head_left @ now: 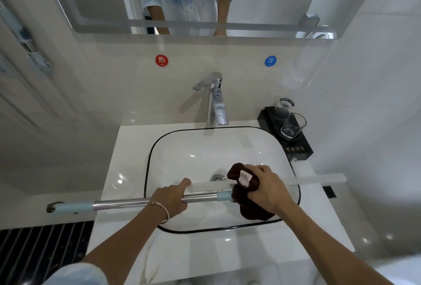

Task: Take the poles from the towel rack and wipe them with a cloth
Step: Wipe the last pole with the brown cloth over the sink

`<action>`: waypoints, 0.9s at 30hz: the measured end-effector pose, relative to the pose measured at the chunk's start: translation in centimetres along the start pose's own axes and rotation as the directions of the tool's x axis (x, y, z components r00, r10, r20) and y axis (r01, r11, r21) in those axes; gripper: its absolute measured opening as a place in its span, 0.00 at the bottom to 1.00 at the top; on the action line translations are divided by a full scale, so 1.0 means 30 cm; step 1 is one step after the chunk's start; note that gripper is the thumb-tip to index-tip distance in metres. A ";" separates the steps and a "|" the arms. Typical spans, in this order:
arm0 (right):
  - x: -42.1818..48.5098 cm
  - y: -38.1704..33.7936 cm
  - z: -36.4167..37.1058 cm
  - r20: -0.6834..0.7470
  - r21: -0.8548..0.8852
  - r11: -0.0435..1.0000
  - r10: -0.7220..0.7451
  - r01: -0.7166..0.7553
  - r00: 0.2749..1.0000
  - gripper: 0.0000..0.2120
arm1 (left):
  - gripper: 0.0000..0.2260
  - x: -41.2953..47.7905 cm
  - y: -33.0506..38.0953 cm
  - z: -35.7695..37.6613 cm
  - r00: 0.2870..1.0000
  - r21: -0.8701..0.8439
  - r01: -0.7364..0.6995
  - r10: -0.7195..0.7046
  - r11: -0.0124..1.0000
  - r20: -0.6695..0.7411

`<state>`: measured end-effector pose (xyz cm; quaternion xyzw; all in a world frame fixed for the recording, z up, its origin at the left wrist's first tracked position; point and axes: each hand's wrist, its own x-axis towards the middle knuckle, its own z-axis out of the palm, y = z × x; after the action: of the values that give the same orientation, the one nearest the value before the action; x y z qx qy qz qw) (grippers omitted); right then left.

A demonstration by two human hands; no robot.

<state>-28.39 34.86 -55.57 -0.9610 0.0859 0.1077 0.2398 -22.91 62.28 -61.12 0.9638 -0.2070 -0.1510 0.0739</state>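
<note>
**Two hands hold a pole across a washbasin, one wiping it with a dark cloth**

Head view, looking down: a glossy white basin with a thin black rim sits in a white worktop. A shiny round metal pole lies level across the front of the basin. Its long axis runs left to right, and its left end juts well past the basin's left edge. Both ends carry pale blue matte sleeves.

Just behind the pole, a flat, frosted pale bar runs almost parallel to it and reaches beyond the basin's right edge.

The left hand, with a thin bracelet at the wrist, curls its fingers round the metal pole above the basin's front left. Its forefinger stretches out to touch the pale bar.

The right hand is closed tight on a soft, bunched dark brown cloth over the basin's front right. The cloth swallows the pole's right end; whether it also wraps the bar cannot be told.

The pole extends leftward from the cloth, so a wiping stroke would likely slide left along it towards the steadying left hand.

Behind the basin stands a chrome tap. To the basin's back right, a black tray holds clear glasses
</note>
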 end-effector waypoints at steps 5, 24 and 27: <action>-0.018 -0.017 0.056 -0.006 -0.087 0.996 0.029 -0.030 1.000 0.27 | 0.29 -0.031 -0.068 -0.019 0.997 0.154 0.077 -0.074 0.985 -0.023; -0.030 -0.310 0.270 -0.057 -0.287 0.937 -0.223 0.198 0.973 0.16 | 0.23 -0.068 -0.085 0.082 0.936 0.214 0.082 -0.001 0.973 -0.352; -0.034 -0.190 0.160 -0.074 -0.265 0.960 -0.115 0.092 0.991 0.26 | 0.23 -0.073 -0.081 0.081 0.930 0.200 0.091 -0.012 0.975 -0.367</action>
<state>-28.93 42.24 -56.91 -0.9912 0.0313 0.0627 0.1127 -24.68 65.19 -63.34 0.9824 -0.1794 0.0512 0.0028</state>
